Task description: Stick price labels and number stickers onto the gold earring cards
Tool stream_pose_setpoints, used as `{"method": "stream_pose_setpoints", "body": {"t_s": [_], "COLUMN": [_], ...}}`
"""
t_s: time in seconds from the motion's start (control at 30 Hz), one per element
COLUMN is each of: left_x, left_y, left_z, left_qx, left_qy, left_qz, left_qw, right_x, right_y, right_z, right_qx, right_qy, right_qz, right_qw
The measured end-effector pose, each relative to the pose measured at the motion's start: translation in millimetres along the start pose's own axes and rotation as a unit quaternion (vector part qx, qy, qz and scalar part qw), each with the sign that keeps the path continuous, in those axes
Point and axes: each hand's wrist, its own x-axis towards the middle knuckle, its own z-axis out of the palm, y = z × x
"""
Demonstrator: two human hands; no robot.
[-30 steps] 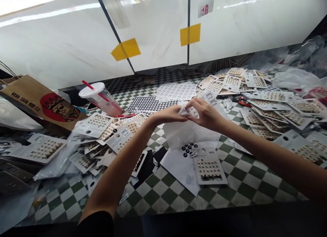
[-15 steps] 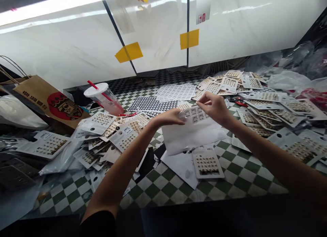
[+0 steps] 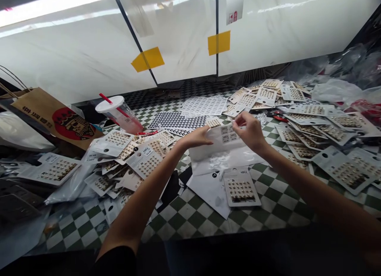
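Far left of the translucent white sleeve (image 3: 222, 155), a kraft paper carrier bag (image 3: 50, 115) lies tilted, and beyond the sleeve's left side stands a lidded plastic cup (image 3: 117, 113) with a red straw. Overlapping earring cards (image 3: 144, 159) are heaped between the bag and the sleeve. The left hand (image 3: 193, 137) sits at the sleeve's upper left corner, fingers extended and close together; whether it grips cannot be determined. A stud earring card (image 3: 229, 133) projects from the sleeve's top edge, its rows of studs visible. The right hand (image 3: 250, 131) pinches at that card's upper right edge.

Directly below the sleeve lie a white paper sheet (image 3: 208, 192) and a separate earring card (image 3: 240, 190), the card near the sleeve. Sheets of black-dotted stickers (image 3: 178, 123) lie just above and left of it, on a green-and-white checkered surface (image 3: 190, 218). Right of the sleeve, further earring cards (image 3: 348, 173) and crumpled plastic bags (image 3: 336, 91) are spread.

Chinese characters and a red roundel are printed on the bag; the characters and the cards' small price tags cannot be read reliably.
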Motion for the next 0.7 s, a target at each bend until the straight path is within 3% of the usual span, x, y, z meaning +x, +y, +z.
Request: {"method": "stream_pose_setpoints", "body": {"t_s": [0.07,0.13,0.17,0.3,0.4,0.47,0.57,0.7], "left_x": [-4,-12,-18,-42,-62,-76,-93,-95], "left_y": [1,10,17,40,41,36,29,26], "left_z": [12.3,29.8,39.3,70.2,80.6,86.6,104.9,141.3], "left_qx": [0.020,0.015,-0.010,-0.211,-0.249,-0.240,-0.247,-0.292], "left_qy": [0.127,0.246,0.272,0.174,0.210,0.229,0.235,0.222], "left_qz": [-0.014,-0.001,0.009,0.038,0.023,-0.005,-0.041,-0.093], "left_qw": [0.992,0.969,0.962,0.961,0.945,0.944,0.939,0.926], "right_x": [-8,-22,-30,-60,-78,-93,-121,-151], "right_y": [-4,-13,-19,-41,-49,-48,-39,-28], "right_z": [-6,-11,-13,-19,-29,-39,-52,-48], "right_qx": [-0.038,-0.066,-0.074,-0.106,-0.105,-0.097,-0.125,-0.089], "right_qy": [0.038,0.039,0.030,-0.029,-0.056,-0.042,-0.060,-0.112], "right_qz": [-0.003,-0.029,-0.043,-0.157,-0.225,-0.144,0.043,0.151], "right_qw": [0.999,0.997,0.996,0.981,0.967,0.984,0.989,0.978]}}
